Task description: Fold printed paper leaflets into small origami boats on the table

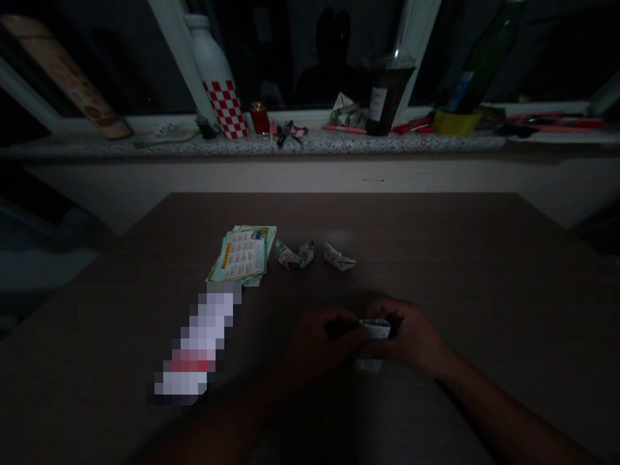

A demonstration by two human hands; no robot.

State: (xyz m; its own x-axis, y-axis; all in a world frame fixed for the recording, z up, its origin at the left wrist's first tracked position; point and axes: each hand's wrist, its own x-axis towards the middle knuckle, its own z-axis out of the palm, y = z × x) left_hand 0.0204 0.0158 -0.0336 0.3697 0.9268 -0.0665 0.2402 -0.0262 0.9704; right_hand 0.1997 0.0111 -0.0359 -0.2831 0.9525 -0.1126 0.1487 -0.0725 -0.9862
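Near the front middle of the table, my left hand and my right hand pinch a small folded printed paper between them. My left fingers press its left side, and my right fingers close around its right side. Part of the paper shows below the fingers; the rest is hidden by them. Beyond my hands lie a folded paper piece with two raised points and a small folded paper boat. To their left sits a stack of printed paper slips.
A pixelated, bright long object lies on the table left of my hands. Behind the table, the stone windowsill holds a checkered white bottle, a dark cup, a green bottle and small items. The room is dim.
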